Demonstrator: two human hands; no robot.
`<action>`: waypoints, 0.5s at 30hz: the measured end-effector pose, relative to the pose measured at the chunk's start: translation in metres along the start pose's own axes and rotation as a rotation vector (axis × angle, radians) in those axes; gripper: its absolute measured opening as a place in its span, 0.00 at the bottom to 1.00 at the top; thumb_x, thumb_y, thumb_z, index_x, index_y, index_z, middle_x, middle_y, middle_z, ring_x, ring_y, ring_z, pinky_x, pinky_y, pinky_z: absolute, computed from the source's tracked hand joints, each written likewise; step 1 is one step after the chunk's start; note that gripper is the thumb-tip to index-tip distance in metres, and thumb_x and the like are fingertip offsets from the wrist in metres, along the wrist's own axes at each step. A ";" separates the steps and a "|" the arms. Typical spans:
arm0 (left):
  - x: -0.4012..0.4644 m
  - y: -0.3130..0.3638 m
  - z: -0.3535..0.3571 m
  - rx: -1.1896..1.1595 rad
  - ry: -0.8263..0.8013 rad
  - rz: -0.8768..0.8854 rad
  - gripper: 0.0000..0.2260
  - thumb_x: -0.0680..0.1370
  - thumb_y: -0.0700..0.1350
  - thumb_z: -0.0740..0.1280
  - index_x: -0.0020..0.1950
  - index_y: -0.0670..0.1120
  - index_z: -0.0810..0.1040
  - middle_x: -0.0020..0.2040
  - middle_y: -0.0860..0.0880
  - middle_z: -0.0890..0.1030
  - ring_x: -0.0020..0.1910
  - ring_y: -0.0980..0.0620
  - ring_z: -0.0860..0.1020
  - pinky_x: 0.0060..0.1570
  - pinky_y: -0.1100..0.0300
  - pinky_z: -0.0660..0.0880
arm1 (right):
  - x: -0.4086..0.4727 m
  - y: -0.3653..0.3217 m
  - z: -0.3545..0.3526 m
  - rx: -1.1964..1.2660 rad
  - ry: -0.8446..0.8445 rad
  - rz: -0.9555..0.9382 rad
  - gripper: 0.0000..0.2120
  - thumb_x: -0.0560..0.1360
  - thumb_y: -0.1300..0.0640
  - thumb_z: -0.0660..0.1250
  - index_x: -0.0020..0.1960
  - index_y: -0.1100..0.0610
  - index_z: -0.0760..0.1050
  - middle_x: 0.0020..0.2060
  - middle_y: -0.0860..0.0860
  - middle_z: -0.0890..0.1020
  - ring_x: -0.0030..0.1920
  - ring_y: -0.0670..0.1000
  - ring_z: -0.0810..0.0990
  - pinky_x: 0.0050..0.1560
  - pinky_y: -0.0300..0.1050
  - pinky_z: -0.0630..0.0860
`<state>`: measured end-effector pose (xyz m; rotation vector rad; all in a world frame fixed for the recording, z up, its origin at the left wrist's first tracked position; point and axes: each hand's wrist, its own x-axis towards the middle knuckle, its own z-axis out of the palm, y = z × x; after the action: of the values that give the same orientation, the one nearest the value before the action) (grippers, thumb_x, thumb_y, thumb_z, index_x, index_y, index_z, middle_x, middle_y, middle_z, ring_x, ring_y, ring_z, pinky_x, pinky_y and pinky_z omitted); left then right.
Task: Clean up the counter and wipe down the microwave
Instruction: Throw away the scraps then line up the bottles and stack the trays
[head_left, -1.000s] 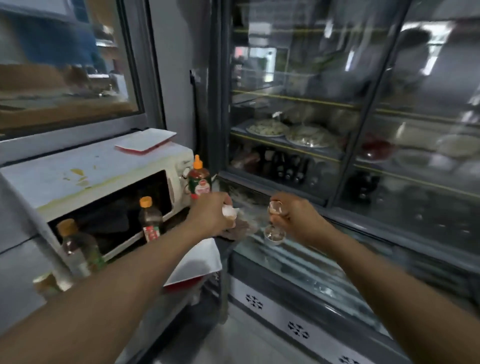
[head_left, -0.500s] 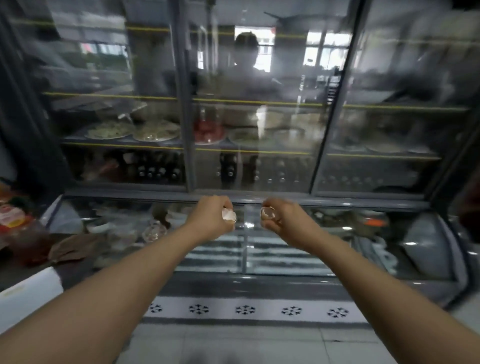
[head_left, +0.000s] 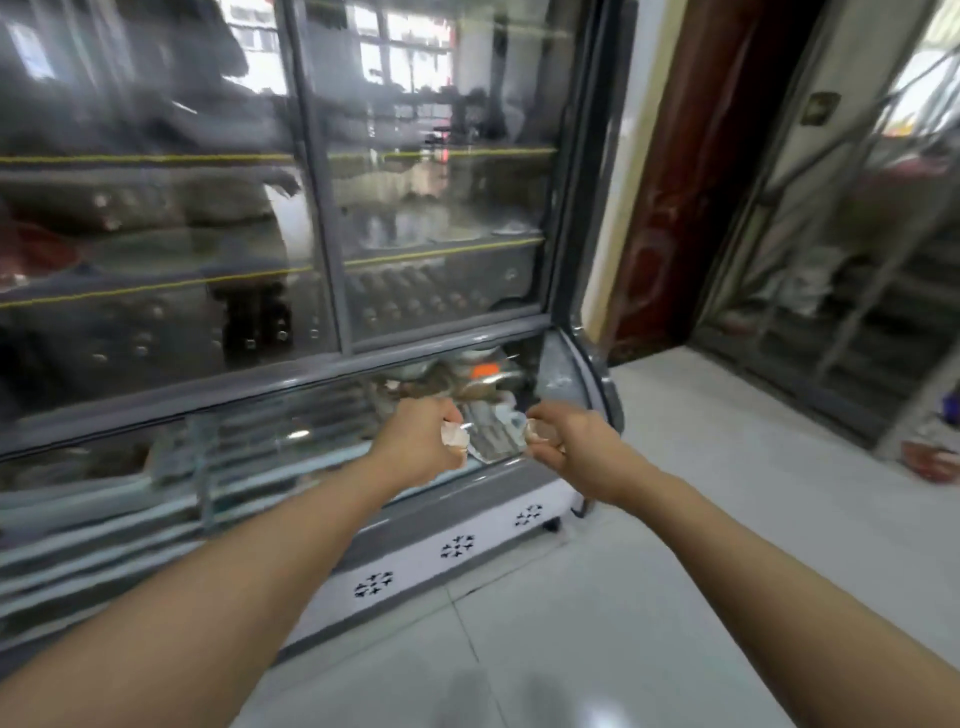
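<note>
My left hand (head_left: 421, 441) is curled round a small crumpled white scrap (head_left: 454, 435) that shows at the thumb side. My right hand (head_left: 569, 441) pinches a small clear cup-like piece (head_left: 535, 430) between thumb and fingers. Both hands are held out in front of me, side by side, over the right end of the glass display fridge (head_left: 322, 364). The microwave and the counter are out of view.
The fridge has sliding glass doors, shelves of dishes and bottles, and a curved lower glass front. A dark red door (head_left: 691, 197) stands to its right. Pale floor tiles (head_left: 675, 519) spread to the right, toward a metal rack (head_left: 857, 270).
My view has swung right, from the microwave and bottles, across the fridge, to its right end and the doorway. Both hands keep holding the same small items.
</note>
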<state>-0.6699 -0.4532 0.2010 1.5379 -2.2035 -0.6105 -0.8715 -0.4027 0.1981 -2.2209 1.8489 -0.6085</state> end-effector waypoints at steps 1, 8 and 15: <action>0.009 0.017 0.014 -0.005 -0.020 0.036 0.17 0.66 0.43 0.75 0.53 0.47 0.80 0.49 0.47 0.81 0.44 0.51 0.75 0.41 0.64 0.69 | -0.010 0.019 -0.008 -0.003 0.024 0.038 0.15 0.76 0.57 0.66 0.60 0.60 0.72 0.54 0.57 0.78 0.53 0.57 0.77 0.47 0.42 0.69; 0.067 0.125 0.109 -0.011 -0.167 0.233 0.17 0.66 0.44 0.75 0.54 0.49 0.79 0.51 0.49 0.80 0.46 0.51 0.75 0.40 0.63 0.68 | -0.064 0.135 -0.053 -0.027 0.096 0.292 0.13 0.75 0.57 0.66 0.57 0.61 0.73 0.52 0.57 0.78 0.50 0.57 0.77 0.50 0.47 0.72; 0.155 0.219 0.193 0.004 -0.283 0.399 0.20 0.68 0.45 0.73 0.59 0.47 0.77 0.56 0.48 0.79 0.55 0.49 0.76 0.49 0.62 0.71 | -0.077 0.253 -0.099 -0.051 0.139 0.494 0.16 0.77 0.53 0.65 0.62 0.58 0.71 0.56 0.55 0.77 0.52 0.55 0.76 0.49 0.43 0.70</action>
<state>-0.9947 -0.5073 0.1708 1.0135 -2.6239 -0.7256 -1.1505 -0.3685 0.1716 -1.6757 2.3854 -0.6324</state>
